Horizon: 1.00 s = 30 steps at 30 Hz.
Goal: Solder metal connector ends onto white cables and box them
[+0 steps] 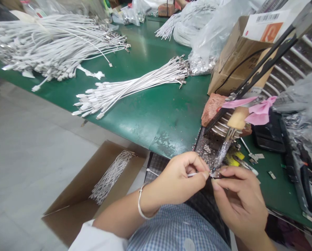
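The left hand (180, 179) is pinching with thumb (196, 182) and forefinger (196, 161); just to its right, the right hand (243, 200) is curling its fingers (234, 172); both forearms (121, 212) are slanting from the near side.

I'm in a workshop, for cable assembly by its look: white cables (53, 48) lie heaped at 10 o'clock on my green bench (145, 120), 1 smaller bundle (135, 86) sits at 12 o'clock, and what looks like a soldering iron (237, 119) slants at 3 o'clock over metal crumbs (206, 150). At 7 o'clock, a cardboard box (74, 186) holds more cables (111, 177).
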Available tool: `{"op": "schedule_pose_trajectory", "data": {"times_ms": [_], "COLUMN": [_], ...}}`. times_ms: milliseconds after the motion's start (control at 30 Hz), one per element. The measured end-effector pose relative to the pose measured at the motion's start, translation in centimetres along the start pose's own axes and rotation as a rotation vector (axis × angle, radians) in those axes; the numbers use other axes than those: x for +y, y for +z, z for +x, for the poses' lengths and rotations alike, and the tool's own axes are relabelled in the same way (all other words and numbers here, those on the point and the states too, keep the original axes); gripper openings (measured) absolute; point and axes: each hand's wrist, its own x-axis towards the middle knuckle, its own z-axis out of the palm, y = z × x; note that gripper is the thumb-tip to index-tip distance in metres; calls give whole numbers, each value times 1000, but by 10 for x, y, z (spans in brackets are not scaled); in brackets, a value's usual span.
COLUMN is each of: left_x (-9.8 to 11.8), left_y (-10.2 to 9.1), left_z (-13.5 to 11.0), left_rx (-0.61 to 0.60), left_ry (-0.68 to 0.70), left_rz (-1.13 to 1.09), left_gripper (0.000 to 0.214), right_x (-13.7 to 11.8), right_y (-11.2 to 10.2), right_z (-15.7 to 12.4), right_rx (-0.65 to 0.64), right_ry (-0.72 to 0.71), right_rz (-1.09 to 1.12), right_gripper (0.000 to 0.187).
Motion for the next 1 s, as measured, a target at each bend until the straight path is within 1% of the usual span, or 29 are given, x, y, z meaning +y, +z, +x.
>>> {"op": "schedule_pose_trajectory", "data": {"times_ms": [267, 1000], "left_x": [-6, 5], "left_y": [0, 1], "left_z": [2, -1], "left_rx": [-4, 7], "left_ry": [10, -13], "left_rz": [-7, 52], "left_gripper": [11, 15], "right_x": [-1, -3], "right_y": [0, 1], "right_z": [1, 5], "right_rx": [-6, 4], "right_ry": [15, 33], "right_rz": [10, 25], "right_gripper": [14, 14]}}
